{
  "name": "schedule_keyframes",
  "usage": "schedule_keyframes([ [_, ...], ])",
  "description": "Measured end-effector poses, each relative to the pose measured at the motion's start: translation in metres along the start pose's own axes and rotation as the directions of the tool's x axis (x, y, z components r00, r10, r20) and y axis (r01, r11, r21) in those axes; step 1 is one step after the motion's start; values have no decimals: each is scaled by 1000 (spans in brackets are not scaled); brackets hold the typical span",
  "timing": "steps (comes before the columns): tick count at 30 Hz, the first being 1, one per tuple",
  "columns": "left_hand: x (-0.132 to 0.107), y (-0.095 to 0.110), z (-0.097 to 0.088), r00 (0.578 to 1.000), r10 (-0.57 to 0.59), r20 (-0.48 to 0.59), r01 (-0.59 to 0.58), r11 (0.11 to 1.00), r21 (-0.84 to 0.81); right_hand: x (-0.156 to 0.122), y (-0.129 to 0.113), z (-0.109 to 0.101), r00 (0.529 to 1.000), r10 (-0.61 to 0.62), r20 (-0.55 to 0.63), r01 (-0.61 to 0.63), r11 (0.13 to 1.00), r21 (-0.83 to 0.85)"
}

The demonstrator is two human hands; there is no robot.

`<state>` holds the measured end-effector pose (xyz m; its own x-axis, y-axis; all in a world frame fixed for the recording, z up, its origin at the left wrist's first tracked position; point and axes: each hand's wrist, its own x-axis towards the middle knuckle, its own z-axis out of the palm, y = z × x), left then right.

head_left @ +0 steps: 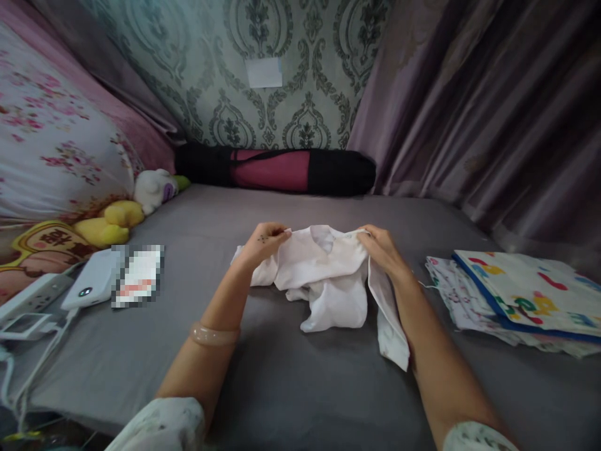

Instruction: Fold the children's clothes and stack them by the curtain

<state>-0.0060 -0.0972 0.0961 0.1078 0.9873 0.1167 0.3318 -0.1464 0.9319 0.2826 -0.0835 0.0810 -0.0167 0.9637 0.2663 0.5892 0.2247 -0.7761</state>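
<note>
A small white long-sleeved shirt [323,263] is stretched between my two hands above the grey bed sheet [282,376]. My left hand [268,243] pinches it at the left shoulder, near the neckline. At the opposite shoulder, my right hand [379,245] is closed on the cloth. One sleeve hangs down beside my right wrist, its cuff low toward me. The other sleeve lies partly behind my left hand. The lower part of the shirt is bunched and folded under the neckline.
Folded patterned cloths [530,294] lie stacked at the right. On the left are a power strip [37,297], a white power bank [94,279] with cables, a blurred packet [139,275] and plush toys [110,222]. A black and red long bag [272,169] lies along the wall.
</note>
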Motion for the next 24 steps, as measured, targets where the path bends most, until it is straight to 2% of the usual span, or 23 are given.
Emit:
schedule_keyframes([
  [7,0,5,-8,986,-153,-70,137,971,-198,1,-2,-6,985,-162,-62,157,985,-77],
  [10,0,8,-11,972,-208,-106,178,954,-242,-1,-9,-14,982,-187,-21,185,980,-67],
  [15,0,10,-11,956,-247,-160,195,939,-282,-7,-26,-25,948,-317,30,313,914,-258],
  [17,-1,11,-10,962,-201,-184,156,960,-234,-10,-32,-26,941,-334,62,336,891,-305],
  [20,-4,12,-9,961,-65,-269,66,998,-2,-14,-37,-23,941,-324,99,338,875,-347],
  [24,-7,14,-4,940,90,-329,-5,967,253,-16,-40,-16,938,-346,35,331,859,-391],
])
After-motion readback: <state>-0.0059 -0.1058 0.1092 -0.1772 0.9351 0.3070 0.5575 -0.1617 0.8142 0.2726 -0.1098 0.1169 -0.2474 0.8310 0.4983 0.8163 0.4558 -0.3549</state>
